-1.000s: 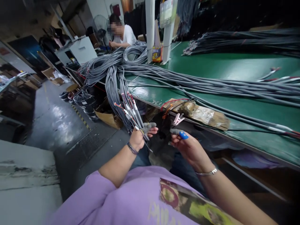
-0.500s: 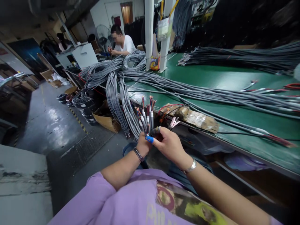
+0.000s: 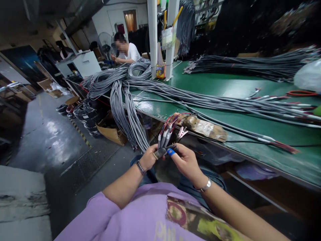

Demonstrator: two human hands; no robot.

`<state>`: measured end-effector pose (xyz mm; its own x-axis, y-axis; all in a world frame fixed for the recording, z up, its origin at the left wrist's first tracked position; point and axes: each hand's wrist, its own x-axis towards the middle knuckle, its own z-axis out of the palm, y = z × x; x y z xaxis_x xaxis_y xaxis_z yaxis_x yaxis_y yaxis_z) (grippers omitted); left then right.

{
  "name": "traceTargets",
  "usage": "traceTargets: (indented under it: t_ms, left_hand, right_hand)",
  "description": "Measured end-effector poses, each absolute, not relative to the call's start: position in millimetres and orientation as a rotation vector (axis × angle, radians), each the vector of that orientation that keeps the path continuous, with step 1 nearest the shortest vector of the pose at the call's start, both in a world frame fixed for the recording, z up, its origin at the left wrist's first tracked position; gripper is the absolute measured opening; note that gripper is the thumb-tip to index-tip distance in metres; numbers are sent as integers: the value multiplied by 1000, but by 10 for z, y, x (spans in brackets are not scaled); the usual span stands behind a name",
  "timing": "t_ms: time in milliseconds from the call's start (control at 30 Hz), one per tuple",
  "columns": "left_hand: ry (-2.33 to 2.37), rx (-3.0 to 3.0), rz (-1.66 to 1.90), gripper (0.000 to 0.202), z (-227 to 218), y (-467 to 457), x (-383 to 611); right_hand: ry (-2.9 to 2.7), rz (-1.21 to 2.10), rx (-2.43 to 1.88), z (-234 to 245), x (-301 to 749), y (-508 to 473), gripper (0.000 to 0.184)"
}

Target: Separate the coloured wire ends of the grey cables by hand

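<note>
Change: a second ago the right hand [image 3: 187, 162] was off to the side, apart from the cable bundle [image 3: 165, 134]; half a second ago it came across, and now it sits against the left hand [image 3: 147, 157] just off the near edge of the tabletop [image 3: 225, 85]. The bundle ends have swung from leaning left, through upright, to tilted right toward the near edge. So the work is now two-handed on the same ends, not a one-hand hold

Left grip: clenched round the grey cables just below the white sleeves, thumb in a grey finger cot [image 3: 159, 153]. Right grip: thumb in a blue finger cot [image 3: 171, 152] and forefinger pinched in on the bundle at the same height; which single cable it has, cannot tell

The bundle rises out of both grips, its red and coloured wire tips above the fingers, close to the pink clip [image 3: 182, 132] and the taped cardboard pad [image 3: 208, 127] on the near edge. The rest hangs down over the near edge from the grey cable heap [image 3: 117, 78] at the far-left corner

Co-worker [image 3: 126, 52] seated beyond the far-left corner, hands apart from this person's
</note>
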<state>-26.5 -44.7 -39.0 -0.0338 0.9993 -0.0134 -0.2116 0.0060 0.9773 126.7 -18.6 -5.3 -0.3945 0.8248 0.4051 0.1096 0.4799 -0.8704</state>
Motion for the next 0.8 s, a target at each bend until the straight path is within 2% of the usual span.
traceTargets:
  t_ms: [200,367,500,633,800]
  left_hand:
    - [1166,835,1592,45,-385,-480,-281]
    - [1111,799,1779,51,-150,-628,-480]
    - [1230,1009,1592,39,-68,-852,-748]
    - [1427,1221,1431,38,-85,-990,-900]
    - [1495,1312,1265,37,-14,-891,-650]
  right_hand:
    - [-1889,1018,-615,-152,1352,-310,10]
    - [-2038,1022,-646,-389,1613,-256,13]
    - [-1839,891,-977,-637,2019,-99,17]
    - [-1582,802,-1242,-789,2381,62,28]
    - [-1640,818,-1174,-607,2360,85,34]
